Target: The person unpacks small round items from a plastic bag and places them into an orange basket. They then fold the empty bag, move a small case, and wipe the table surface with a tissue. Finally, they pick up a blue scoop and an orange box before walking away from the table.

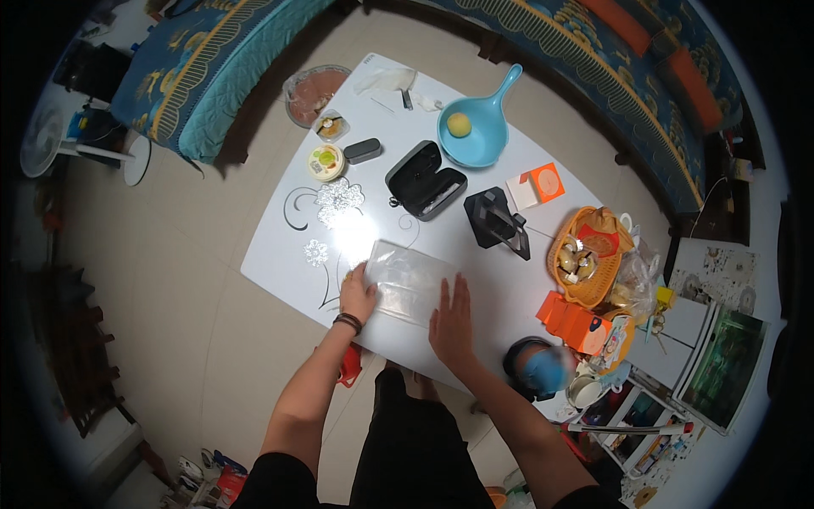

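A flat, see-through plastic bag (407,280) lies on the white table in front of me, its surface creased and shiny. My left hand (358,296) grips its left edge, thumb towards the bag; a dark bracelet circles that wrist. At the opposite edge, my right hand (452,321) rests palm down with its fingers stretched out, touching the bag. Beyond the bag stands an opened black zip case (425,181) with something pale inside. A black angular stand (498,223) is to the right of it.
A blue long-handled basin (474,137) holds a yellow ball. Nearby are an orange-and-white box (535,186), a grey case (362,151) and a round lidded tub (326,162). An orange basket (585,257) and orange boxes (575,323) crowd the right edge. A person's head (540,369) shows beside the table.
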A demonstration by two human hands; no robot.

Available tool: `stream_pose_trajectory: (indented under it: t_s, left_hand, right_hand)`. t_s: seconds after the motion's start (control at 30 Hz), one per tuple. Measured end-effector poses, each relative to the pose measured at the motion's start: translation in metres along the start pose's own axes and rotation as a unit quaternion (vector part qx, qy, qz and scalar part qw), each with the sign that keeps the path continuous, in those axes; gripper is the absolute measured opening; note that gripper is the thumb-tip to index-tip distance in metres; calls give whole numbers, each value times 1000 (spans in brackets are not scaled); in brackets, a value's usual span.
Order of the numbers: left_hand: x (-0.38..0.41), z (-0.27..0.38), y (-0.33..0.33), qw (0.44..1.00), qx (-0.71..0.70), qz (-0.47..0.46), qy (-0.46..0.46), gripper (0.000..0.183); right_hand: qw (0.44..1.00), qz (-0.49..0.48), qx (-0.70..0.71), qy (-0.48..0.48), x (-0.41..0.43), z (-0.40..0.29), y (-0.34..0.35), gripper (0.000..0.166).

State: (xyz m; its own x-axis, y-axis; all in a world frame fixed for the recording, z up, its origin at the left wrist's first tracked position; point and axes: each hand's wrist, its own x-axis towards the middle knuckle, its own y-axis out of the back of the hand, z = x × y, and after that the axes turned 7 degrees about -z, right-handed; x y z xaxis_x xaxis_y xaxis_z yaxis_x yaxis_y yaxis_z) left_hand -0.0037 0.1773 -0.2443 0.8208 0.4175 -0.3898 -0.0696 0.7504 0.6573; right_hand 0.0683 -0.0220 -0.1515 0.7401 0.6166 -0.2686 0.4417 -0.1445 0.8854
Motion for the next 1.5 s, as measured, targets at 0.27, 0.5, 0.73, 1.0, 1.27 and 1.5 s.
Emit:
stream_pose_trajectory:
  t_s: [0.27,0.5,0.73,1.0,1.27,1.5]
  left_hand:
    - [27,30,-13,958,229,-61,-164,57]
    - [69,12,18,950,241,-115,-162,67]
    - [246,0,150,956,39,244,-160,65]
    - [348,-4,174,999,20,3,-37,84]
    - [365,-16,158,985,171,18,-16,81]
    - [360,-8,192,988,20,106,-112,70]
  right_hand:
    - [998,-14,-53,13,74,-8,-66,58]
    - [995,-45,-55,66,67,24,-105,69]
    - [994,-102,-13,45,75,17,-97,76]
    - [994,-83,39,51,73,21,-97,84]
    - [994,-70,55,68,69,34,-87,85]
    - [990,-31,103,91,66,37,-87,85]
